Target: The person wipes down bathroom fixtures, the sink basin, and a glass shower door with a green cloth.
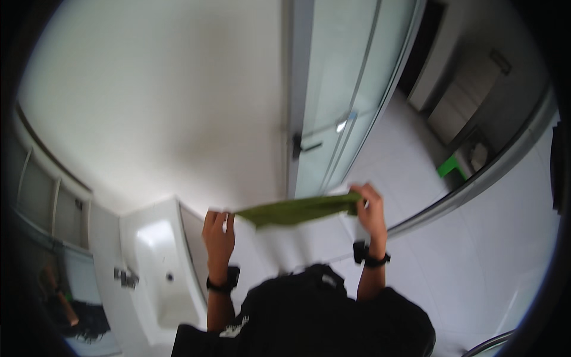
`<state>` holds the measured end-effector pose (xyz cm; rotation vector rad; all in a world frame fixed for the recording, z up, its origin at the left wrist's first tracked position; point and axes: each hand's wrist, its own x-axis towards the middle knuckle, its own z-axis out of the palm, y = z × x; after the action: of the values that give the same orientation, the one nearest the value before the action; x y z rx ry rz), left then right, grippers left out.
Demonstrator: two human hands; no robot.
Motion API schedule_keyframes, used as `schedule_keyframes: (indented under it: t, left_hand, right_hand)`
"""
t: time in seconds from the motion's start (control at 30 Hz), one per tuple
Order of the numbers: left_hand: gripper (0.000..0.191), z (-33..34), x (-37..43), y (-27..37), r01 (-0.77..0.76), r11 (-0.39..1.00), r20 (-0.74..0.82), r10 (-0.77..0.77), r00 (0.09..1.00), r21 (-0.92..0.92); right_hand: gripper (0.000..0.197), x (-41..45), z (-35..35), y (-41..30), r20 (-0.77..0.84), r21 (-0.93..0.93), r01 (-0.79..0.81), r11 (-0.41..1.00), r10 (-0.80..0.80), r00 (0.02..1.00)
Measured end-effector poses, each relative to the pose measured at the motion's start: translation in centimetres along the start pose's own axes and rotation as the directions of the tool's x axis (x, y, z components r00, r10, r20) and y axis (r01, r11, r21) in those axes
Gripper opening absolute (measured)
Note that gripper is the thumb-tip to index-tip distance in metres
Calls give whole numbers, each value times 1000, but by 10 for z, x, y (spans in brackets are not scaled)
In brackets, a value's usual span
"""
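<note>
A green cloth (296,211) is stretched nearly level between my two hands, in front of my body. My left hand (219,236) pinches its left end between thumb and fingers. At the right end, my right hand (371,212) grips a corner, somewhat higher in the picture than the left. The cloth looks folded or narrowed and its lower edge is blurred. Both wrists wear black straps with small black devices.
To the left is a white washbasin (178,285) with a metal faucet (126,277), beside a mirror (73,290). A frosted glass door (339,89) with a dark handle (308,147) stands ahead. Beyond the doorway is a green stool (453,166).
</note>
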<state>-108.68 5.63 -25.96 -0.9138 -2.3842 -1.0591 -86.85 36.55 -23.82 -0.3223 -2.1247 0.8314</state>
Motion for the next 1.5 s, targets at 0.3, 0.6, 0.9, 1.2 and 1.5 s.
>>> schedule_keyframes:
  t: [0.3, 0.6, 0.9, 1.2, 1.5]
  left_hand:
    - [8, -10, -5, 25, 25, 963, 4, -25, 1000, -269]
    - [6, 0, 45, 28, -221, 966, 50, 230, 972, -135]
    - [10, 31, 99, 52, 128, 968, 104, -107, 989, -214]
    - [19, 83, 222, 169, -232, 748, -320, 28, 947, -621]
    - [63, 99, 356, 248, -534, 796, -496, 599, 629, 285]
  right_hand:
    - [17, -56, -6, 30, 178, -156, -103, 982, 131, 975]
    - [13, -25, -14, 63, 39, -293, -258, 921, 281, 959]
    - [20, 67, -27, 107, 221, -24, -250, 968, 249, 943]
    - [27, 240, -62, 157, -88, 575, 118, 809, -82, 993]
    - [53, 417, -55, 111, -237, 68, 552, 831, -524, 818]
